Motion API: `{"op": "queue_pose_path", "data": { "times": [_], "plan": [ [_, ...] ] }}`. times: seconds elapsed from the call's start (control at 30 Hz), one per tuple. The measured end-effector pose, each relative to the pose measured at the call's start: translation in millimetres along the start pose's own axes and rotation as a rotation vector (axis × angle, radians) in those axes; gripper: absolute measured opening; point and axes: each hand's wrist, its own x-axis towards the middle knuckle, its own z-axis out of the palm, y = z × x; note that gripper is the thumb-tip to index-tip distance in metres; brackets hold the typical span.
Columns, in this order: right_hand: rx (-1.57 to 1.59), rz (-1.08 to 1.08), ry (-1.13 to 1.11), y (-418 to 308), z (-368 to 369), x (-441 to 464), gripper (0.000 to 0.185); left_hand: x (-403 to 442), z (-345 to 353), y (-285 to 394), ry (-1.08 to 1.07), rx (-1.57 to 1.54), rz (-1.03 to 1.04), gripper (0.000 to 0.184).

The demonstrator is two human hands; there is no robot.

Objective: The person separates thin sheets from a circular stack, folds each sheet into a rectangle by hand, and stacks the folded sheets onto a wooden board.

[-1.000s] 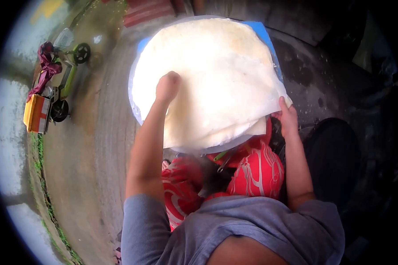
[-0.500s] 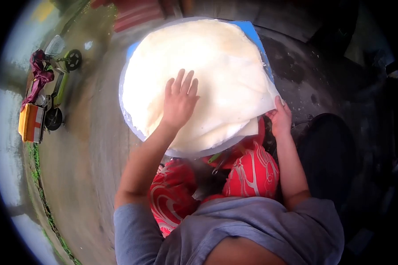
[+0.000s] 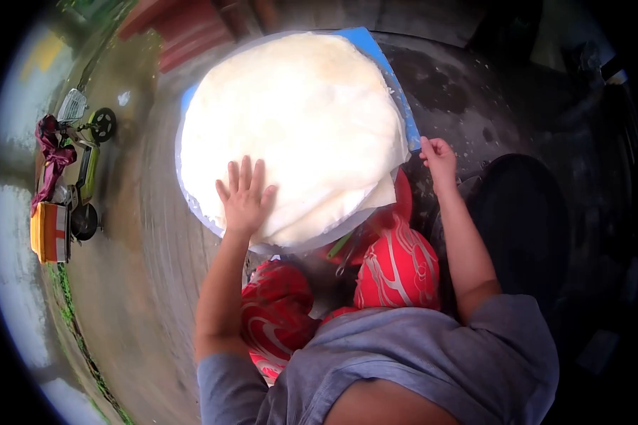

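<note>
A large, pale, roughly round stack of thin soft sheets lies before me, overexposed and bright on top. My left hand rests flat on its near left part, palm down and fingers spread. Under the stack are a translucent round sheet, showing along the rim, and a blue board, whose corners stick out. My right hand is at the board's right corner, just off the stack's edge, with thumb and fingertips pinched together. Whether they grip the corner or a small scrap cannot be made out.
Beneath the stack's near edge is a red basin with a green-handled tool close by. My knees in red patterned cloth are just below. A black round shape stands at right, a green scooter at far left.
My right hand has let go of the sheet's right edge, which now lies back on the stack. My left hand has slid from the middle toward the near left edge.
</note>
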Motion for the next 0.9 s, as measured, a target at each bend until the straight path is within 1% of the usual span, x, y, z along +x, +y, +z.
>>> {"op": "queue_pose_path", "data": {
  "times": [0.03, 0.1, 0.13, 0.27, 0.33, 0.37, 0.43, 0.5, 0.57, 0.6, 0.67, 0.7, 0.77, 0.83, 0.9],
  "plan": [
    [-0.050, 0.040, -0.077, -4, 1, -7, 0.020, 0, 0, 0, -0.006, 0.001, -0.010, 0.059],
    [-0.110, 0.033, -0.127, 4, 7, -12, 0.020, 1, 0, 0, -0.007, 0.006, -0.006, 0.060],
    [-0.045, -0.008, -0.130, 8, 12, -13, 0.019, 1, 0, 0, -0.008, 0.009, -0.008, 0.060],
    [-0.033, -0.051, -0.117, 11, 19, -12, 0.015, 1, -1, 0, -0.010, 0.009, -0.006, 0.060],
    [0.163, 0.050, -0.112, -8, 17, -12, 0.011, 1, 1, -1, 0.003, 0.011, -0.001, 0.060],
    [0.228, 0.113, -0.091, -3, 11, -3, 0.009, 1, 1, -1, 0.003, 0.013, 0.001, 0.060],
    [0.317, 0.119, -0.103, -12, 1, 4, 0.010, 1, 1, -1, -0.001, 0.020, -0.006, 0.060],
    [0.370, 0.052, -0.204, -17, -12, 20, 0.010, 1, 0, -1, -0.003, 0.020, -0.007, 0.060],
    [0.361, -0.047, -0.181, -27, -19, 32, 0.009, 0, 1, 0, -0.004, 0.017, -0.006, 0.060],
    [0.360, -0.049, -0.180, -25, -24, 37, 0.009, 0, 1, 0, -0.007, 0.016, -0.008, 0.060],
    [0.148, -0.131, 0.004, -21, -31, 45, 0.018, 0, 0, -1, -0.007, 0.013, -0.010, 0.060],
    [0.148, -0.133, 0.003, -22, -32, 42, 0.018, 0, 0, -1, -0.011, 0.014, -0.010, 0.060],
    [-0.014, 0.252, 0.009, -20, -36, 27, 0.041, 0, 0, -1, -0.013, 0.014, -0.011, 0.060],
    [-0.108, 0.565, -0.275, -26, -30, 5, 0.059, 0, 2, -2, 0.004, 0.001, -0.005, 0.060],
    [-0.040, 0.688, -0.484, -19, -19, -12, 0.067, 0, 0, -2, -0.025, -0.005, -0.005, 0.061]
  ]
}}
